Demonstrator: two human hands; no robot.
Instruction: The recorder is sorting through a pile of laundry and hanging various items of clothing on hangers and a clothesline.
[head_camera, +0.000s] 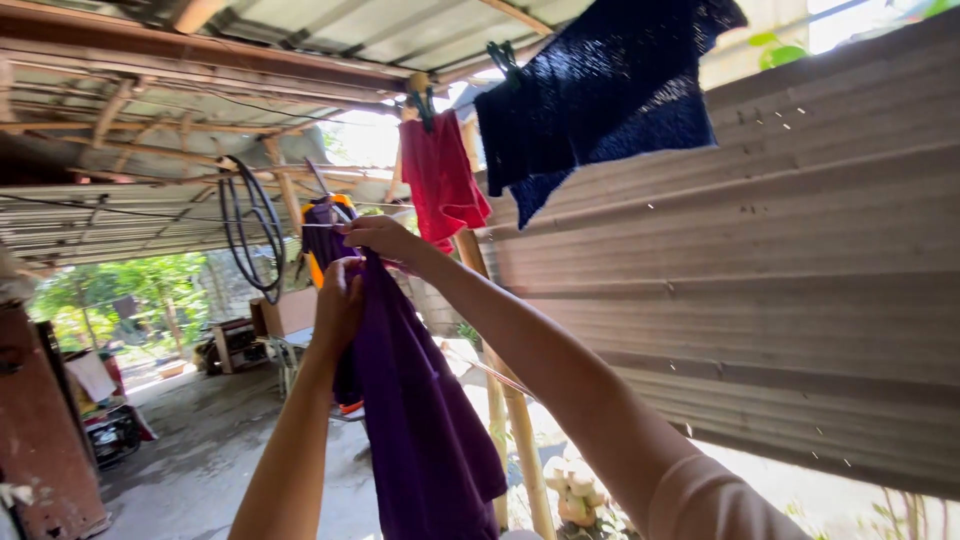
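Observation:
A purple cloth (420, 420) hangs down from a thin clothesline (300, 225) in front of me. My right hand (380, 238) is raised to the line and pinches the top of the purple cloth there. My left hand (338, 300) grips the cloth's left edge a little lower. An orange garment (316, 268) shows partly behind the purple cloth. Further along the line hang a red cloth (440, 180) and a dark blue knitted garment (590, 100), each held by a dark peg.
A corrugated metal wall (760, 300) runs along the right. A bamboo post (520, 430) stands just behind the purple cloth. Black hose loops (250, 235) hang at left. A concrete yard with crates, a rusty door (40, 430) and trees lies beyond.

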